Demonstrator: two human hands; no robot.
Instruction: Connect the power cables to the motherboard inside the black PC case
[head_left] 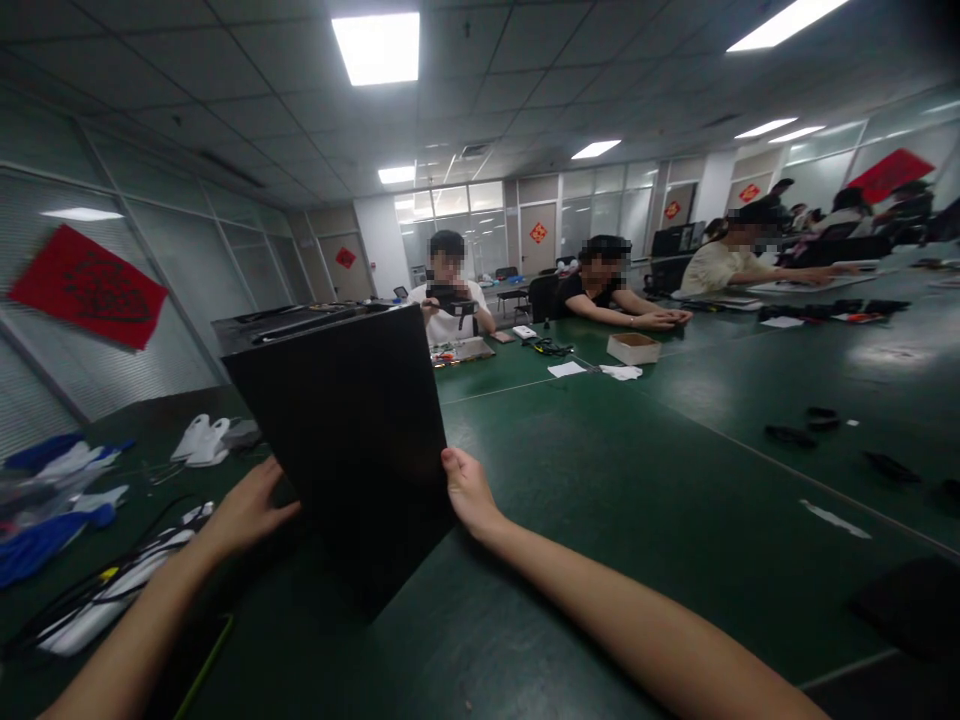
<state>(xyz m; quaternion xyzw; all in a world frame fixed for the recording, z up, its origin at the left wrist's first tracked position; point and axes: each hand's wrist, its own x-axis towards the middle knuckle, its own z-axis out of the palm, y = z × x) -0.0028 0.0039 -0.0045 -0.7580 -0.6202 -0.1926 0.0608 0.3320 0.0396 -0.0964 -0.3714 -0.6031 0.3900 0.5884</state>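
Observation:
A black computer case stands on the green table in front of me, tilted, with one corner pointing down toward me. Its plain dark side faces me, and the details on its top are hard to make out. My left hand presses against the left edge, with the fingertips hidden behind the case. On the opposite edge, my right hand grips with the thumb on the near side and the fingers out of sight behind.
Left of the case lie a power strip with black cables, blue and white plastic bags and white objects. Across the green table, several people sit near a small open box. Dark items lie at right.

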